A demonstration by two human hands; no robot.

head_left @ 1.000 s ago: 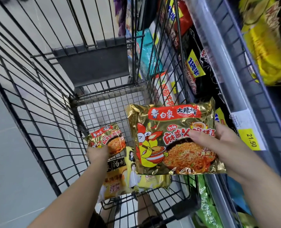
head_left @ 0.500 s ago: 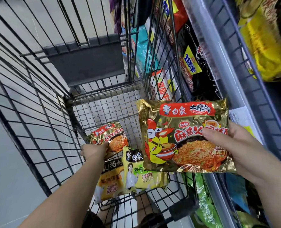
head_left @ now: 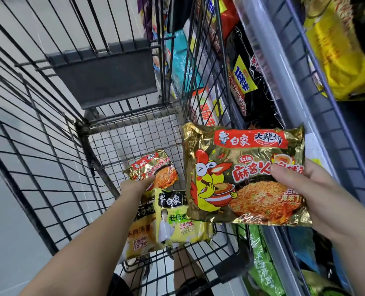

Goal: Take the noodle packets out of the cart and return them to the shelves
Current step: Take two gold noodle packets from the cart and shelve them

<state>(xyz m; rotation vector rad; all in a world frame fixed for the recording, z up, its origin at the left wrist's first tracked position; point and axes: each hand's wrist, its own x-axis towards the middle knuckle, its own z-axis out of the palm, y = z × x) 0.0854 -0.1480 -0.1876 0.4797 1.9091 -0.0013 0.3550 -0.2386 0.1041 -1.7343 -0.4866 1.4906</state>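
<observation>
My right hand (head_left: 309, 189) grips a large gold noodle packet (head_left: 237, 174) by its right edge, holding it flat above the right side of the wire cart (head_left: 49, 146). Down inside the cart, my left hand (head_left: 136, 185) is closed on the near edge of a second gold noodle packet (head_left: 153, 167) on the cart floor. Two yellow noodle packets lie nearer me in the cart: one bright yellow (head_left: 177, 223), one paler (head_left: 141, 233) partly under it and under my left forearm.
Shelves with a grey rail (head_left: 271, 67) run along the right, stocked with black-and-yellow packets (head_left: 243, 80), yellow bags (head_left: 337, 60) and green packets (head_left: 262, 265) lower down. The cart's grey child-seat flap (head_left: 104, 75) stands at the far end. Grey floor lies to the left.
My right hand has carried the large gold packet rightward, toward the shelf. My left hand has stayed on the small gold packet in the cart.
</observation>
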